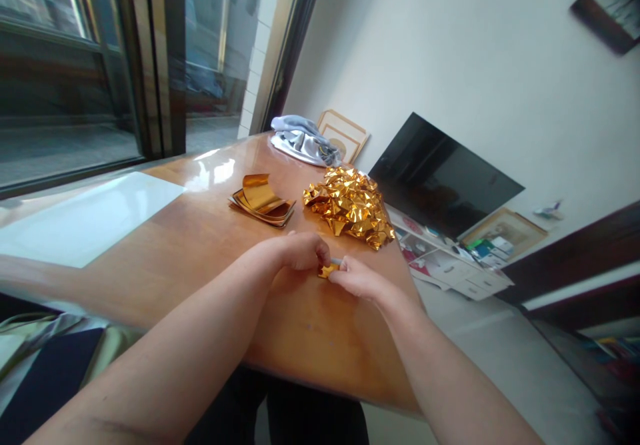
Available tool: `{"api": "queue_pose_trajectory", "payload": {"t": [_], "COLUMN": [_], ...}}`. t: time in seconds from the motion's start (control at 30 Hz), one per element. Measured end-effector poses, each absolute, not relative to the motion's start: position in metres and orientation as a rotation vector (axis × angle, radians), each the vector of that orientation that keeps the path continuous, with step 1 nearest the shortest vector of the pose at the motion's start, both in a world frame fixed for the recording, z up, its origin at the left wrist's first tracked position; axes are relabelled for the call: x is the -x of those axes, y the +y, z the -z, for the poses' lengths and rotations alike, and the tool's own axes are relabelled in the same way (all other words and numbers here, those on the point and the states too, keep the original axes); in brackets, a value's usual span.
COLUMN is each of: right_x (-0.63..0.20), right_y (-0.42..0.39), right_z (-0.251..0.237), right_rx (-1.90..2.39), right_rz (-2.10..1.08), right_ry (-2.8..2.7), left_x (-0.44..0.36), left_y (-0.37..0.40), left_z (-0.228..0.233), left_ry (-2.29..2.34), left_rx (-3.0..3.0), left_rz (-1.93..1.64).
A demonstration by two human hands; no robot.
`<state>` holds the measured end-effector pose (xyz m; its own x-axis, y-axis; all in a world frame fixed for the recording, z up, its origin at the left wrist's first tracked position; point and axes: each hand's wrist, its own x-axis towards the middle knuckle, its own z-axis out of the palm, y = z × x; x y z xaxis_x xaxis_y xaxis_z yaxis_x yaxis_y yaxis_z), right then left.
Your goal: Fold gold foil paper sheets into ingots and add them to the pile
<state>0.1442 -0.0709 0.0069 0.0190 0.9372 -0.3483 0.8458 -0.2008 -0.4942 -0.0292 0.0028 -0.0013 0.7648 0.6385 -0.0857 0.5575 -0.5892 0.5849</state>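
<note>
Left hand [300,253] & right hand [361,277] pinch small gold foil piece [328,270]; orientation unclear.

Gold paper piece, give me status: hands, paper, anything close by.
Left hand and right hand both pinch small gold paper piece over table. Folded gold pile just behind. Flat gold sheets back left.

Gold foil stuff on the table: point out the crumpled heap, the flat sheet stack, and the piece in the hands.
crumpled foil heap [350,206], head view, middle of the pile
flat foil stack [261,200], head view, top sheet
small foil piece [328,270], head view, visible gold bit between both hands
</note>
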Motion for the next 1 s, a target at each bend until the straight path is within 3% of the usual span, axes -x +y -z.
{"api": "queue_pose_trajectory", "payload": {"t": [0.5,1.0], "right_x": [-0.141,-0.143], "right_y": [-0.065,-0.069], "right_z": [-0.001,-0.017], "right_rx": [2.087,2.135], "right_rz": [-0.772,-0.919], "right_ry": [-1.976,-1.903], "left_x": [0.028,0.018], "left_y": [0.003,0.001], "left_z": [0.002,0.013], "left_ry": [0.890,0.872], "left_rx": [-2.387,-2.463], "left_rz": [-0.173,-0.260]}}
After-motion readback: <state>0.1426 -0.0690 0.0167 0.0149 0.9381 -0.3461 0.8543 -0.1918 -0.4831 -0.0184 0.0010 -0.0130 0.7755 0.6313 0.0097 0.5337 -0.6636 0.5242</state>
